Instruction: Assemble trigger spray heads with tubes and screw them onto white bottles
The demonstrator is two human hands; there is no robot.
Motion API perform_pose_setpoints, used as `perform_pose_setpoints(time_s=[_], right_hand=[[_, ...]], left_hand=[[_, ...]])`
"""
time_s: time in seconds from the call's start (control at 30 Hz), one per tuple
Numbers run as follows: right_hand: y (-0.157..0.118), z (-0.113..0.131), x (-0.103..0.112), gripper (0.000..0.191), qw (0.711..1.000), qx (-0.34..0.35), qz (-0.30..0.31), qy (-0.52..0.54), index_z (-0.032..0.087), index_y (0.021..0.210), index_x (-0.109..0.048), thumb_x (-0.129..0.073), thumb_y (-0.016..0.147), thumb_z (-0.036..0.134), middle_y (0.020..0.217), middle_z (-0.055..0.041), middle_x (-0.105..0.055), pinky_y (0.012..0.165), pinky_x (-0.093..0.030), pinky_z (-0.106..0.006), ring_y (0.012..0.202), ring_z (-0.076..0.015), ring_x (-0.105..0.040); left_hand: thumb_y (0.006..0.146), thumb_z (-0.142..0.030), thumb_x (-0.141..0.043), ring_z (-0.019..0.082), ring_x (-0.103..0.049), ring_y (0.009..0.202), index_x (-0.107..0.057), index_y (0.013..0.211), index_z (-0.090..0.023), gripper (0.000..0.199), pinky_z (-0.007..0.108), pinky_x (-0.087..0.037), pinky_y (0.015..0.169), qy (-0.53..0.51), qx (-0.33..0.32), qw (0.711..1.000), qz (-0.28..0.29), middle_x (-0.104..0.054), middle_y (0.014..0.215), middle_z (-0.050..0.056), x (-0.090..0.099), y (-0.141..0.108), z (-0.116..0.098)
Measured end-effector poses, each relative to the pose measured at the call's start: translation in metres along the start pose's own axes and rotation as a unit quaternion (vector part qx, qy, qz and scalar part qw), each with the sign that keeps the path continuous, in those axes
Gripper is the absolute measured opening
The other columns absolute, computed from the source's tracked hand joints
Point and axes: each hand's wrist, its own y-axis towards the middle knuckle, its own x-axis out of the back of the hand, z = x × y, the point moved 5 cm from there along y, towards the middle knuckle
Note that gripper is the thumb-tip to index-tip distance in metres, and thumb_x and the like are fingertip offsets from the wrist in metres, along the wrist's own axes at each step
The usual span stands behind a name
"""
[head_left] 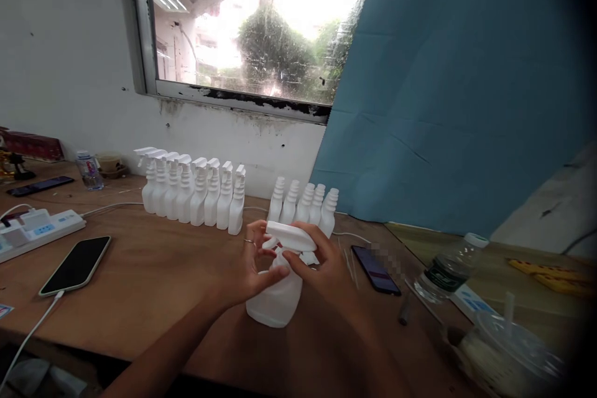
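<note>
A white spray bottle (pixel 276 303) stands on the brown table in front of me, tilted slightly. My left hand (pixel 255 268) is closed around its neck, thumb across the front; a ring shows on one finger. On top of the bottle sits a white trigger sprayer head (pixel 291 236), its nozzle end pointing left. My right hand (pixel 324 264) grips this head from the right side, with the thumb beneath it. Where head and neck meet is partly covered by my fingers, so I cannot tell how tightly they join.
Behind, a row of white bottles with sprayer heads (pixel 198 196) stands left of several bottles without heads (pixel 304 202). Phones (pixel 77 264) lie at both sides. A power strip (pixel 44 230) is far left; a water bottle (pixel 445 270) and a lidded cup (pixel 506 348) stand right.
</note>
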Motion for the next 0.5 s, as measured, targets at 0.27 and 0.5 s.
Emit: perform_pose_setpoints(time_s=[0.27,0.5], right_hand=[[-0.003,-0.048,-0.043,0.030,0.957,-0.090,-0.019,0.277,0.021,0.105,-0.060,-0.067,0.084,0.041,0.093,-0.0032,-0.069,0.069,-0.051,-0.026,0.081,-0.0172,-0.065],[-0.012,-0.057,-0.057,0.029,0.917,-0.071,-0.026,0.393,0.020,0.099,-0.058,-0.066,0.085,0.043,0.087,-0.0051,-0.069,0.065,-0.051,-0.031,0.075,-0.0206,-0.066]], left_hand=[[0.093,-0.036,-0.057,0.010,-0.056,0.061,-0.066,0.102,-0.019,0.021,0.021,-0.047,0.058,0.102,-0.043,0.992,-0.063,-0.061,0.077,0.001,0.013,0.020,-0.034],[0.091,-0.034,-0.059,0.009,-0.053,0.052,-0.065,0.100,-0.017,0.020,0.020,-0.046,0.049,0.000,-0.036,0.998,-0.043,-0.056,0.067,-0.002,0.014,0.023,-0.024]])
